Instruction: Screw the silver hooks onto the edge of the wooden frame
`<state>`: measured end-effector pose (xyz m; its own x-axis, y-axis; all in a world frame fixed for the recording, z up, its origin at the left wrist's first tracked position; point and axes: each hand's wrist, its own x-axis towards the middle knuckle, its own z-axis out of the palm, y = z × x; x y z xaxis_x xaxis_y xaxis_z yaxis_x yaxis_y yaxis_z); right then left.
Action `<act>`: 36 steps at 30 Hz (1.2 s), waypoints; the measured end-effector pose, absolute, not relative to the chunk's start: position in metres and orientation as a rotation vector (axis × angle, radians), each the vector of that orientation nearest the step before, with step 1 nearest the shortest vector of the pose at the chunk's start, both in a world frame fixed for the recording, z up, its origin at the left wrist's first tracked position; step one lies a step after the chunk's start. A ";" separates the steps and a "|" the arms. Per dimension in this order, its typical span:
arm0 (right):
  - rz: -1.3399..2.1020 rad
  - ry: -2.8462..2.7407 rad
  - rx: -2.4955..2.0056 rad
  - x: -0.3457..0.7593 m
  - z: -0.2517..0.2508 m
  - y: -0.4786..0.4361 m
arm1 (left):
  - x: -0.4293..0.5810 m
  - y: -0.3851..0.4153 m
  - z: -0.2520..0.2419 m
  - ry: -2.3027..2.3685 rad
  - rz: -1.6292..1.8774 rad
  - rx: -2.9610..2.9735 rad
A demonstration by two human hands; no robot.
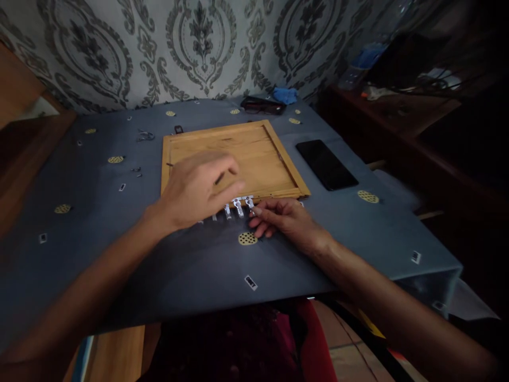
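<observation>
A shallow wooden frame with a flat panel [246,154] lies on the table. Along its near edge sits a row of small shiny metal clips [238,207], sticking out toward me. My left hand [194,185] hovers over the near left part of the panel, slightly blurred. Its fingers are curled, and a small dark thing [218,179] shows between them; its kind is unclear. With thumb and fingertips, my right hand [284,220] pinches the rightmost metal clip [249,202] at the frame's edge. The left hand covers part of the clip row.
A black phone [326,164] lies right of the frame. Small screws [137,171] and a thin coiled piece [146,136] are on the left of the grey tablecloth [191,276]. Glasses [262,106] and a blue cloth [285,95] rest at the back by the patterned wall.
</observation>
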<state>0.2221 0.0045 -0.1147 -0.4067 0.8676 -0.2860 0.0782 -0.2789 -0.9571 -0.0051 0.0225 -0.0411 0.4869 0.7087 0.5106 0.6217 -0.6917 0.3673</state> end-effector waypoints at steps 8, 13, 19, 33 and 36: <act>1.731 -1.399 -1.208 0.220 -0.112 0.004 | 0.014 0.012 -0.061 1.306 0.221 2.987; 1.707 -1.443 -1.195 0.220 -0.110 0.004 | 0.021 0.008 -0.064 1.366 0.247 2.965; 1.661 -1.459 -1.202 0.221 -0.109 0.005 | 0.021 0.009 -0.068 1.381 0.260 2.934; 1.653 -1.511 -1.215 0.220 -0.106 0.004 | 0.026 0.014 -0.071 1.391 0.281 2.845; 1.649 -1.515 -1.224 0.221 -0.107 0.004 | 0.026 0.014 -0.071 1.383 0.265 2.838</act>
<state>0.2206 0.0043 -0.1074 -0.4099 0.8806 -0.2378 0.1624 -0.1861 -0.9690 0.0261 0.0142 -0.0714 0.6051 0.7795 0.1618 0.7841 -0.6187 0.0490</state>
